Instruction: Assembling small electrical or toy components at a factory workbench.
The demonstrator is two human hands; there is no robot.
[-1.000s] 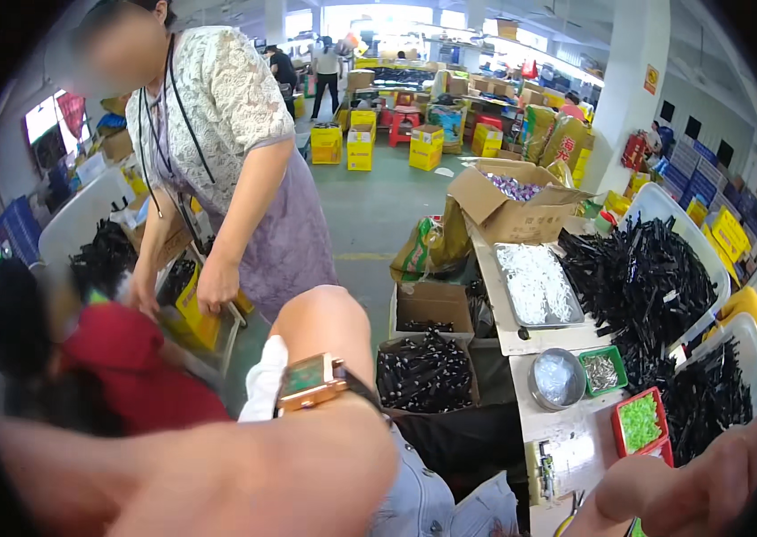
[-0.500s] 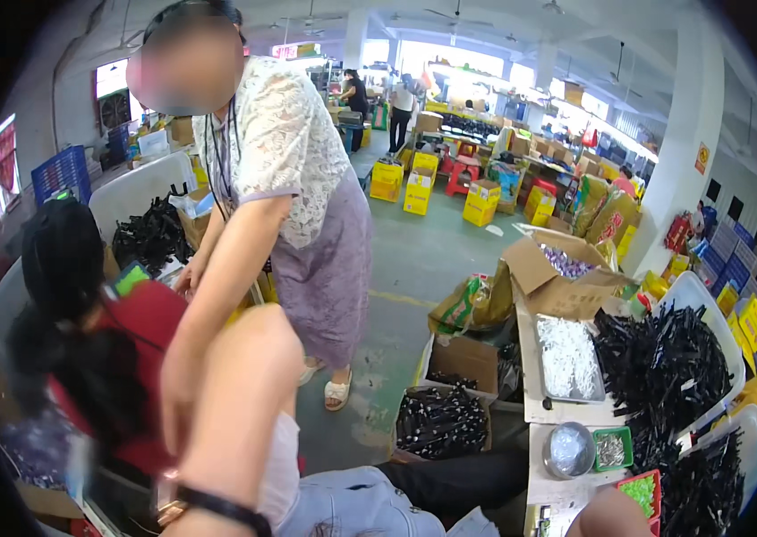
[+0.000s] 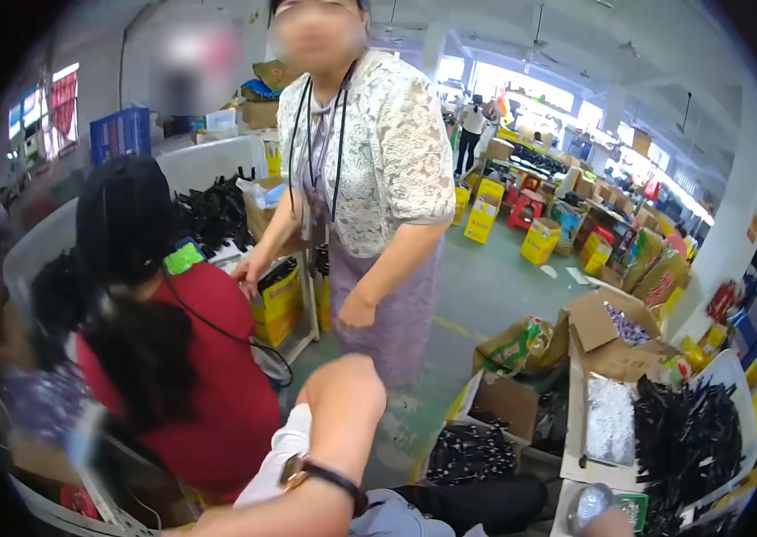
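My left arm (image 3: 339, 430) is bent, its elbow pointing away from me. A dark-strapped watch (image 3: 329, 481) is on its wrist. My left hand (image 3: 258, 521) lies blurred at the lower edge, its fingers hidden. Low on the right, a rounded piece of skin (image 3: 611, 523), seemingly of my right arm, overlaps a metal bowl (image 3: 590, 503); which part it is, I cannot tell. Beside the bowl is a green tray (image 3: 634, 510) with small metal parts. Beyond them are silvery pieces (image 3: 609, 421) and a heap of black strips (image 3: 690, 438).
A seated person in a red top (image 3: 208, 394) is at left. Another person in a lace top (image 3: 410, 143) stands facing me. Boxes of black parts (image 3: 472, 452) stand on the floor. An open carton (image 3: 607, 336) holds purple pieces; yellow boxes (image 3: 484, 210) are farther back.
The view has swung left, so things sit farther right. The standing person has straightened and drawn an arm back from the seated person's side. My left arm stays bent.
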